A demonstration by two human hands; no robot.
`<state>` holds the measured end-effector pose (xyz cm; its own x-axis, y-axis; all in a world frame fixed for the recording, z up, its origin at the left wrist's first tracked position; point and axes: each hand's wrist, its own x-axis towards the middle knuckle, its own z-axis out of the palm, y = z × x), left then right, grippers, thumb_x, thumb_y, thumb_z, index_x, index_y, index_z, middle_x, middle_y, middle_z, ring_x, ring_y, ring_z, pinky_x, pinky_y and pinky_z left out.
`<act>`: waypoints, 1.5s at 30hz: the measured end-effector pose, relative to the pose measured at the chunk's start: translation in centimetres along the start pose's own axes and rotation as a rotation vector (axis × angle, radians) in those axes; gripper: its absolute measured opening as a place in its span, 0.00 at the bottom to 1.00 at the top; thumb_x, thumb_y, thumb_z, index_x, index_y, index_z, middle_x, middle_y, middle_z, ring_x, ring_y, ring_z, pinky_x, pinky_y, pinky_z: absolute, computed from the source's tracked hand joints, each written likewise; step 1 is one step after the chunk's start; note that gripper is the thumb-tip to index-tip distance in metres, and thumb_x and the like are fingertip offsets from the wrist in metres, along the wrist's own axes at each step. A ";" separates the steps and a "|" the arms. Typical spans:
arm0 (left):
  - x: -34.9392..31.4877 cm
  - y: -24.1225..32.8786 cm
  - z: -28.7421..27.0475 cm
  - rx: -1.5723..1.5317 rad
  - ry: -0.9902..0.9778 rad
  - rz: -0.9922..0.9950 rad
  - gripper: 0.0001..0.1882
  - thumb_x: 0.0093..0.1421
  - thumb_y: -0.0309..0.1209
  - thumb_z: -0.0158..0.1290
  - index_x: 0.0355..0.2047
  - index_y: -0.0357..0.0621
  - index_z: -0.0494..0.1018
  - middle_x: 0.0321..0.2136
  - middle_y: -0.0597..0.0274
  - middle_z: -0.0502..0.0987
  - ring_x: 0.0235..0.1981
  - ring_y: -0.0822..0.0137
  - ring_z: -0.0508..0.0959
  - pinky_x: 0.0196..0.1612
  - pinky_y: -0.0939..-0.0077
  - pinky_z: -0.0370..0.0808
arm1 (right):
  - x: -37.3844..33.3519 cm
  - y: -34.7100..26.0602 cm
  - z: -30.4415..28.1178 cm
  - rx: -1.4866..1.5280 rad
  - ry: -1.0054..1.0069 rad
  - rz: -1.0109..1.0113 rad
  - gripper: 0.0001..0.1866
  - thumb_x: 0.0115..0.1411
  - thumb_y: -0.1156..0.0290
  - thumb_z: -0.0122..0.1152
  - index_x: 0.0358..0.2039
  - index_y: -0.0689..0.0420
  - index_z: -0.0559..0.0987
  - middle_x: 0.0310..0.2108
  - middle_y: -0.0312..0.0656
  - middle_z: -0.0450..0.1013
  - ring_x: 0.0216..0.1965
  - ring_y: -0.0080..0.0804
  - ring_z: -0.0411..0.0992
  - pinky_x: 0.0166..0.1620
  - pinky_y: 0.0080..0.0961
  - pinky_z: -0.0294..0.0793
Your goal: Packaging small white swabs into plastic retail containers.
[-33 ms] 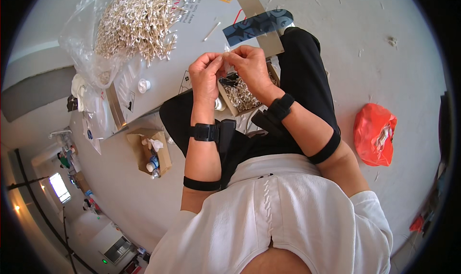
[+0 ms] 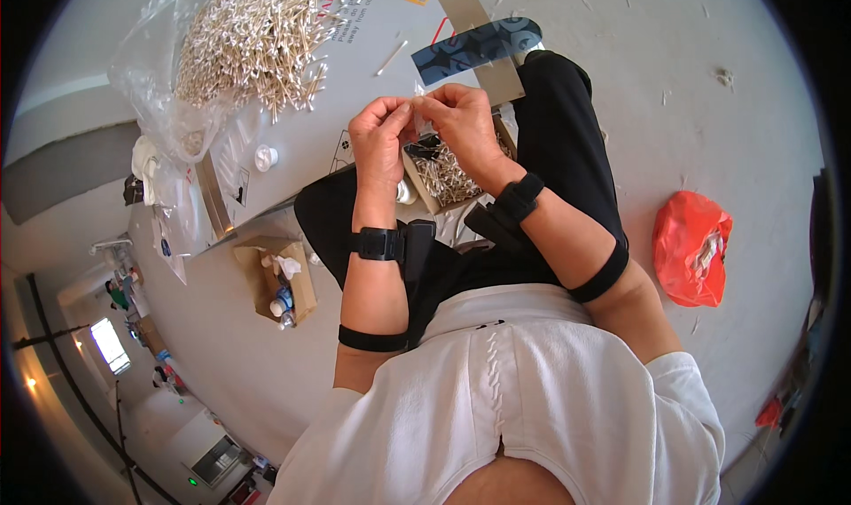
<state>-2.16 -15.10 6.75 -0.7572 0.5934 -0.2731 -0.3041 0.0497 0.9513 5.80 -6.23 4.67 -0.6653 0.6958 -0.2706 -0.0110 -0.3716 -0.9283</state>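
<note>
My left hand (image 2: 378, 137) and my right hand (image 2: 463, 126) meet fingertip to fingertip, both closed in a pinch. Between them is a small see-through plastic bag (image 2: 419, 90), mostly covered by the fingers. Just below the hands, an open cardboard box (image 2: 432, 201) holds many cotton swabs (image 2: 446, 175), partly hidden by my right wrist. Farther off to the left, a large heap of cotton swabs (image 2: 244, 49) lies on the grey printed board, spilling beside a big see-through plastic bag (image 2: 146, 66). A single loose swab (image 2: 391, 58) lies beyond my hands.
A dark patterned strip (image 2: 479, 50) lies past my right hand. On the board's near part stands a small white tub (image 2: 265, 158). A cardboard box (image 2: 303, 283) with bottles is on the floor at left, a red plastic bag (image 2: 691, 257) at right. Swabs litter the floor.
</note>
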 end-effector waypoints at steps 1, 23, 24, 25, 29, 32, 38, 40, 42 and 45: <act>0.0 0.0 0.0 -0.007 0.003 -0.004 0.04 0.56 0.24 0.52 0.26 0.37 0.74 0.19 0.64 0.74 0.18 0.76 0.71 0.22 0.85 0.67 | -0.1 -0.1 0.0 0.050 -0.012 0.024 0.11 0.51 0.71 0.63 0.20 0.67 0.76 0.17 0.39 0.72 0.20 0.19 0.67 0.23 0.20 0.67; 0.6 0.3 0.1 0.082 -0.007 0.000 0.07 0.53 0.27 0.57 0.22 0.38 0.72 0.17 0.66 0.74 0.15 0.78 0.70 0.19 0.86 0.65 | -0.3 -0.4 -0.3 0.123 -0.084 0.050 0.05 0.52 0.78 0.59 0.24 0.67 0.76 0.19 0.36 0.72 0.21 0.17 0.66 0.25 0.16 0.66; 0.6 0.3 0.1 0.083 -0.008 0.000 0.07 0.53 0.27 0.57 0.22 0.38 0.72 0.17 0.66 0.74 0.15 0.78 0.70 0.19 0.86 0.65 | -0.3 -0.4 -0.4 0.118 -0.082 0.050 0.05 0.52 0.78 0.59 0.24 0.67 0.76 0.19 0.37 0.72 0.21 0.17 0.66 0.25 0.16 0.67; 0.6 0.2 0.2 0.065 0.003 0.003 0.08 0.54 0.27 0.57 0.22 0.38 0.72 0.17 0.66 0.73 0.15 0.78 0.69 0.19 0.86 0.65 | -0.4 -0.5 -0.4 0.114 -0.081 0.051 0.05 0.52 0.77 0.59 0.24 0.67 0.76 0.19 0.37 0.72 0.22 0.18 0.67 0.25 0.16 0.67; 0.6 0.2 0.4 0.044 0.011 0.020 0.08 0.54 0.27 0.57 0.22 0.37 0.72 0.16 0.66 0.73 0.15 0.78 0.69 0.19 0.86 0.66 | -0.4 -0.5 -0.5 0.127 -0.088 0.053 0.05 0.52 0.77 0.59 0.24 0.67 0.77 0.19 0.38 0.72 0.22 0.18 0.68 0.26 0.16 0.68; 0.7 0.2 0.3 0.098 0.007 0.020 0.08 0.54 0.27 0.57 0.21 0.37 0.72 0.16 0.67 0.73 0.15 0.79 0.69 0.18 0.86 0.65 | -0.4 -0.6 -0.4 0.120 -0.095 0.051 0.05 0.52 0.78 0.59 0.24 0.68 0.76 0.20 0.38 0.73 0.22 0.18 0.68 0.26 0.17 0.69; 0.7 0.1 0.5 0.096 0.032 0.015 0.08 0.54 0.27 0.57 0.20 0.37 0.72 0.15 0.67 0.72 0.14 0.79 0.68 0.17 0.86 0.64 | -0.4 -0.7 -0.5 0.119 -0.089 0.065 0.05 0.52 0.78 0.59 0.24 0.68 0.77 0.20 0.38 0.73 0.22 0.18 0.68 0.26 0.17 0.69; 0.7 0.2 0.5 0.099 0.025 0.020 0.08 0.54 0.26 0.57 0.20 0.37 0.71 0.15 0.68 0.71 0.14 0.79 0.67 0.17 0.86 0.64 | -0.4 -0.7 -0.5 0.110 -0.098 0.060 0.05 0.52 0.78 0.59 0.24 0.68 0.77 0.20 0.38 0.73 0.22 0.18 0.68 0.26 0.16 0.68; 0.7 0.3 0.6 0.102 0.019 0.025 0.08 0.54 0.26 0.56 0.20 0.37 0.71 0.15 0.68 0.71 0.14 0.79 0.67 0.17 0.85 0.64 | -0.4 -0.6 -0.5 0.104 -0.090 0.052 0.05 0.52 0.78 0.59 0.24 0.68 0.77 0.20 0.38 0.73 0.22 0.18 0.68 0.25 0.16 0.68; 0.7 0.3 0.6 0.114 0.017 0.024 0.09 0.54 0.25 0.56 0.20 0.37 0.71 0.15 0.67 0.71 0.14 0.79 0.67 0.17 0.85 0.63 | -0.3 -0.4 -0.5 0.100 -0.083 0.046 0.05 0.51 0.78 0.59 0.24 0.67 0.77 0.20 0.38 0.73 0.22 0.18 0.68 0.25 0.16 0.68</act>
<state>-2.47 -14.15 6.92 -0.7731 0.5821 -0.2519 -0.2192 0.1274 0.9673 6.38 -6.00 5.04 -0.7260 0.6250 -0.2869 -0.0503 -0.4644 -0.8842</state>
